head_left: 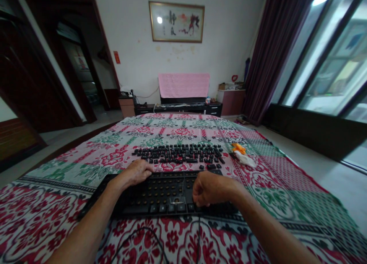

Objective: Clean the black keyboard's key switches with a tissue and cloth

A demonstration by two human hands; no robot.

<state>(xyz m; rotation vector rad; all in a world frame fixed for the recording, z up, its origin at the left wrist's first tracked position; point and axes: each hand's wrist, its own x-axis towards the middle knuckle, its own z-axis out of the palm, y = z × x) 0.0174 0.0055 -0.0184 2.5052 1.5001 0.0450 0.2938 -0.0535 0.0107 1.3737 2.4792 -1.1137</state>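
A black keyboard (134, 209) lies crosswise in front of me, most of its keycaps off and small key stems showing. Along its near edge a row of keycaps (171, 208) is still in place. My left hand (138, 173) is closed on the keyboard's far edge, left of the middle. Over the right part, my right hand (208, 189) is closed, its fingertips pressed together low at the right end of that row. Whatever those fingers pinch is hidden. Just beyond the keyboard, many loose black keycaps (177, 153) lie spread in rough rows.
A patterned red, green and white cloth (183, 132) covers the surface. Right of the loose keycaps lie an orange item (238, 147) and a crumpled white cloth or tissue (245, 159). The keyboard's cable (198, 237) runs from the near edge towards me.
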